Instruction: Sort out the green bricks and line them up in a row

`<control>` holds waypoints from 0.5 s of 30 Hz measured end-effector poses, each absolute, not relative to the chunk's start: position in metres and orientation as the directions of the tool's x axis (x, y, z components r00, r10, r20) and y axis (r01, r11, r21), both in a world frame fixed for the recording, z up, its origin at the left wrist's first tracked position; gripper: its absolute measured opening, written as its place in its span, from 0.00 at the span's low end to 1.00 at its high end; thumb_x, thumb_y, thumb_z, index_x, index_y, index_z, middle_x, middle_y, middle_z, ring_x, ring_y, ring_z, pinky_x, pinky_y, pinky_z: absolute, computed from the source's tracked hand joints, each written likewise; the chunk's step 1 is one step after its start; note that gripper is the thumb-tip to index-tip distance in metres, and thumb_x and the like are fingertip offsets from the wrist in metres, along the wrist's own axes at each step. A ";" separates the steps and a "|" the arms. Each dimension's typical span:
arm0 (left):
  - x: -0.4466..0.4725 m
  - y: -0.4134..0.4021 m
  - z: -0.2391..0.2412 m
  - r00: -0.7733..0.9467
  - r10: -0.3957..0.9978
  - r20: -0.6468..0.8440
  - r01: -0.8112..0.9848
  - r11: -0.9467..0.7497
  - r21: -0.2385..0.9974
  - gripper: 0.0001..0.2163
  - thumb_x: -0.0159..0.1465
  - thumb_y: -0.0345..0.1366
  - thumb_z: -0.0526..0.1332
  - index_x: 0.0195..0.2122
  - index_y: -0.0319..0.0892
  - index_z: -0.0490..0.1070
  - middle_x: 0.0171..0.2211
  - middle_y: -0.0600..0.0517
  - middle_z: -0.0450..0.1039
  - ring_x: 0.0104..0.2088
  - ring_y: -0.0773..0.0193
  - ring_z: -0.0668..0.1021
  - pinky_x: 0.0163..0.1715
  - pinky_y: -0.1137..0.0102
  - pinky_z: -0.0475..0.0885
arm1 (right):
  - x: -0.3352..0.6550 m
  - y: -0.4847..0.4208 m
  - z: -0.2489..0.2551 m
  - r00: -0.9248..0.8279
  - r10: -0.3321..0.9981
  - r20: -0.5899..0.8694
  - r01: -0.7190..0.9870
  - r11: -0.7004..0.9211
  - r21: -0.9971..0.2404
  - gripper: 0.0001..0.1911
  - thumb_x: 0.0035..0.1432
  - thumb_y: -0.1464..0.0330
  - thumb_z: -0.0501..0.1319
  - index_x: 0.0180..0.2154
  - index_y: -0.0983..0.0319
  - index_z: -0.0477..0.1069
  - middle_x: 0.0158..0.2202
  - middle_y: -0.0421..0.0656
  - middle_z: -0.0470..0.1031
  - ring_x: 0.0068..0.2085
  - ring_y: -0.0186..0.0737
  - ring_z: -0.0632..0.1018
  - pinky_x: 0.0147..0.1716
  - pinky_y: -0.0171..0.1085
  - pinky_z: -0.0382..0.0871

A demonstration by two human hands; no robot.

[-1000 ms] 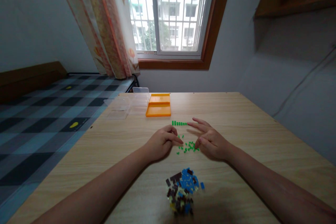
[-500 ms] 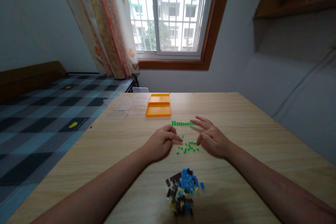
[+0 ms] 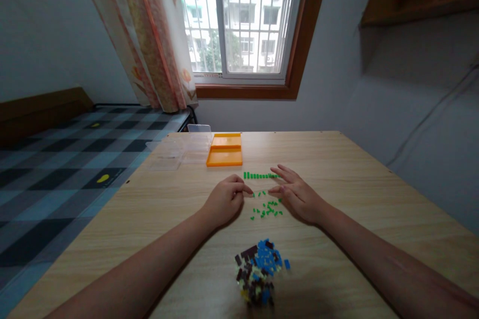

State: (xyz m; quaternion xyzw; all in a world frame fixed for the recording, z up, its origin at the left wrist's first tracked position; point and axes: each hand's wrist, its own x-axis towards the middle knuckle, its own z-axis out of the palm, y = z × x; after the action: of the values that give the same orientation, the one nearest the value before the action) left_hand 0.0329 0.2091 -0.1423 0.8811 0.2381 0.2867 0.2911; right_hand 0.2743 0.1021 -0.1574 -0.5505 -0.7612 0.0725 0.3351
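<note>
the left hand [image 3: 226, 200] points a finger by loose green bits [image 3: 270, 206] on the bench [image 3: 318, 157], any pinch unclear; the right hand [image 3: 298, 194] is spread over an end of the green row [image 3: 257, 176], where a dragging fingertip could knock pieces out of line.

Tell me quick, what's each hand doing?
Left hand: partly curled beside small, blocky green plastic pieces; holding unclear.
Right hand: spread open, nothing visibly held.

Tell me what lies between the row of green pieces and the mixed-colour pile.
The head view shows loose green pieces scattered between the green row and the mixed-colour pile, with a strip of tabletop nearest the pile.
</note>
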 end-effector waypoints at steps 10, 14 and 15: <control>0.030 0.208 -0.140 0.785 0.545 0.294 0.255 -0.718 0.648 0.17 0.55 0.18 0.54 0.26 0.42 0.81 0.31 0.52 0.73 0.34 0.64 0.76 0.40 0.69 0.70 | 0.280 0.102 -0.161 -0.044 0.865 0.499 0.786 0.338 -0.517 0.24 0.66 0.68 0.49 0.26 0.58 0.81 0.62 0.44 0.69 0.67 0.51 0.61 0.66 0.59 0.55; 0.029 0.207 -0.139 0.813 0.505 0.289 0.239 -0.742 0.626 0.17 0.55 0.19 0.55 0.28 0.43 0.81 0.31 0.52 0.73 0.34 0.64 0.76 0.39 0.69 0.70 | 0.280 0.102 -0.161 -0.067 0.853 0.518 0.767 0.376 -0.519 0.25 0.66 0.68 0.49 0.26 0.57 0.81 0.62 0.44 0.70 0.67 0.51 0.63 0.65 0.60 0.55; 0.029 0.207 -0.139 0.821 0.489 0.293 0.231 -0.755 0.613 0.17 0.56 0.19 0.55 0.29 0.44 0.82 0.32 0.52 0.73 0.35 0.64 0.76 0.39 0.69 0.70 | 0.280 0.102 -0.160 -0.088 0.849 0.521 0.757 0.397 -0.519 0.25 0.67 0.68 0.49 0.27 0.57 0.82 0.62 0.43 0.69 0.67 0.51 0.62 0.65 0.60 0.55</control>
State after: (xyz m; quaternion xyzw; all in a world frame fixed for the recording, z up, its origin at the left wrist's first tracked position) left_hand 0.0293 0.2068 -0.1392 0.9097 0.1980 0.2238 0.2884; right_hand 0.2801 0.1017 -0.1604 -0.5460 -0.7354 0.0580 0.3972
